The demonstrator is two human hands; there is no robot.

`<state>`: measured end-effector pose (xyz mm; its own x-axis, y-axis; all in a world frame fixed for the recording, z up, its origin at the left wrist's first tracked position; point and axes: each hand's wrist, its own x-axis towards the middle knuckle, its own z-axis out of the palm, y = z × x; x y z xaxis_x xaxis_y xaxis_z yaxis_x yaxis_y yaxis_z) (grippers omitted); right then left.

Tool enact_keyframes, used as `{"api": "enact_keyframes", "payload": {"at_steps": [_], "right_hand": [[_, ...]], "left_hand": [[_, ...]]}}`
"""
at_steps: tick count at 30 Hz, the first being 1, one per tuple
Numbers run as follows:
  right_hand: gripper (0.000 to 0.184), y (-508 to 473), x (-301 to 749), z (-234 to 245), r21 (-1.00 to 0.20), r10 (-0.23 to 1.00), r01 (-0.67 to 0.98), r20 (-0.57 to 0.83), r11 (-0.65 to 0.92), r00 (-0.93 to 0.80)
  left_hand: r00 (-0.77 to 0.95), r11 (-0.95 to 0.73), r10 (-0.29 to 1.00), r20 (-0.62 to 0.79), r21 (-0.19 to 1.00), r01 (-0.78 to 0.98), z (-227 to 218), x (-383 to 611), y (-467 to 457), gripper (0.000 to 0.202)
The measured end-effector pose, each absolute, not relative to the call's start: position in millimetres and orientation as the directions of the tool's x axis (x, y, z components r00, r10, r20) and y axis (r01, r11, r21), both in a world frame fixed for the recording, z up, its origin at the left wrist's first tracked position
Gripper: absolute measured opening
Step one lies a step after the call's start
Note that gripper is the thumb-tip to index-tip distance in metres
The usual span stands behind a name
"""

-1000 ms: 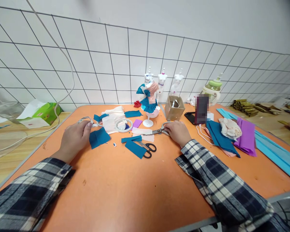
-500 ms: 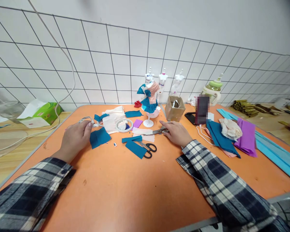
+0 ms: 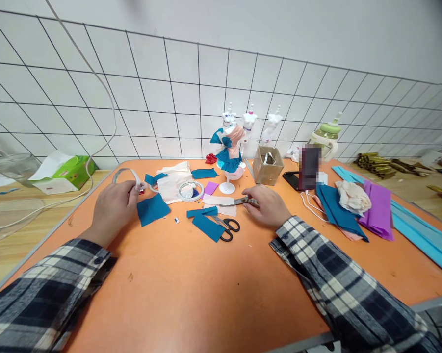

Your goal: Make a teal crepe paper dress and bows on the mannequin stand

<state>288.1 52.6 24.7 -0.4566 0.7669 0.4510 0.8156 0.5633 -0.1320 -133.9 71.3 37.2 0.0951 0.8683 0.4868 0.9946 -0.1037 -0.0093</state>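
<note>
My left hand [image 3: 112, 212] is closed in a pinch on a white strip [image 3: 127, 172] that loops up over the orange table [image 3: 191, 289]. Just right of it lies a teal paper square [image 3: 152, 208]. My right hand [image 3: 267, 205] curls its fingers round the handles of silver scissors [image 3: 239, 200], whose blades point left over white paper pieces [image 3: 217, 200]. Black-handled scissors [image 3: 226, 226] lie on teal scraps [image 3: 206, 224] between my hands. A tape roll [image 3: 190, 190] sits behind them.
A small mannequin in a teal and pink paper dress [image 3: 228, 149] stands at the back with two bare ones. Nearby are a brown box [image 3: 267, 164], a phone on a stand [image 3: 309, 166], crepe paper sheets [image 3: 375, 208] at right, a green tissue box [image 3: 64, 172] at left.
My left hand has lifted the white strip off the table, so it arcs higher. My right hand has shifted on the silver scissors' handles and drawn slightly back.
</note>
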Motion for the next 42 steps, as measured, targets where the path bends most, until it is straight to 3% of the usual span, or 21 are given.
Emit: {"api": "enact_keyframes", "payload": {"at_steps": [6,10,13,17,21,24,26,28,30,32,34,36,38,42], "right_hand": [[0.033,27,239,24,-0.062,0.660,0.711,0.436,0.701,-0.612],[0.044,6,197,21,-0.087,0.766,0.810,0.399,0.579,-0.504],[0.037,0,183,15,-0.065,0.796,0.832,0.341,0.551,-0.500],[0.015,8,191,8,0.000,0.654,0.678,0.266,0.735,-0.708],[0.021,19,207,8,0.083,0.632,0.674,0.279,0.734,-0.723],[0.028,19,213,11,0.082,0.616,0.664,0.302,0.744,-0.728],[0.036,17,213,13,0.041,0.572,0.617,0.330,0.786,-0.750],[0.039,18,210,14,-0.035,0.591,0.630,0.389,0.776,-0.706],[0.034,25,207,14,-0.120,0.705,0.746,0.451,0.655,-0.547],[0.033,37,206,13,-0.168,0.804,0.858,0.472,0.485,-0.362],[0.038,50,208,10,-0.164,0.842,0.901,0.453,0.403,-0.294],[0.028,59,211,7,-0.154,0.851,0.904,0.431,0.398,-0.301],[0.021,63,214,5,-0.149,0.849,0.899,0.421,0.411,-0.318],[0.028,60,220,6,-0.142,0.838,0.893,0.433,0.428,-0.333]], "left_hand": [[0.121,-0.116,0.848,0.515,-0.043,0.992,41,-129,68,0.040],[-0.010,0.062,0.846,0.533,-0.079,0.995,43,-141,67,0.047],[-0.091,0.176,0.838,0.538,-0.109,0.978,43,-153,69,0.052],[-0.028,0.098,0.897,0.441,-0.138,0.986,39,-156,72,0.050],[-0.005,0.071,0.915,0.404,-0.149,0.986,35,-150,72,0.043],[-0.044,0.129,0.849,0.526,-0.127,0.983,39,-144,65,0.045],[0.097,-0.042,0.778,0.620,-0.103,0.994,43,-134,56,0.037],[0.391,-0.417,0.689,0.610,-0.108,0.903,47,-114,42,0.028],[0.685,-0.722,0.542,0.487,-0.147,0.676,45,-85,26,0.022],[0.850,-0.880,0.397,0.345,-0.119,0.459,39,-52,10,0.022],[0.875,-0.911,0.381,0.299,-0.039,0.410,31,-24,-1,0.025],[0.845,-0.887,0.453,0.283,0.042,0.461,23,-8,-6,0.025],[0.832,-0.869,0.490,0.261,0.068,0.491,19,-5,-4,0.024],[0.819,-0.860,0.503,0.275,0.069,0.505,16,-17,8,0.021]]}}
